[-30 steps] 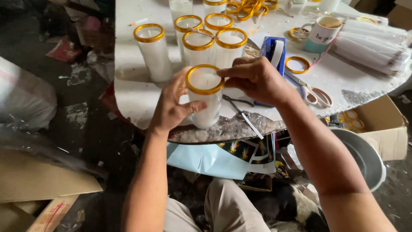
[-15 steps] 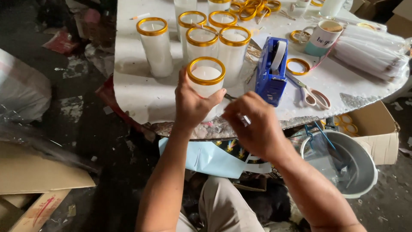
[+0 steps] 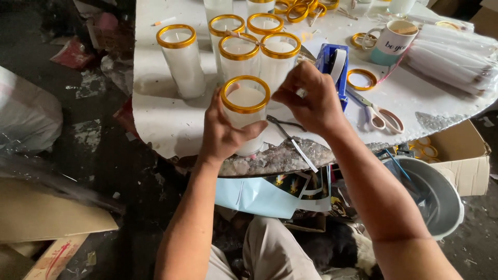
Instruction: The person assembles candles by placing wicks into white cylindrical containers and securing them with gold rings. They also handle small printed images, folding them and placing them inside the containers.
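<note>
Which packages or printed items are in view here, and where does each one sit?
Cardboard box: right of the table, tan, open-topped.
Flattened cardboard: floor at lower left, brown.
Mug: table's far right, white over teal, dark lettering.
Printed sheets: under the table edge, dark pictures on pale blue.
No screens or signs.

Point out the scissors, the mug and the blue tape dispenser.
scissors (image 3: 381, 115), head view, on the handles.
mug (image 3: 395, 44), head view, on its white side.
blue tape dispenser (image 3: 328, 58), head view, on its blue body.
</note>
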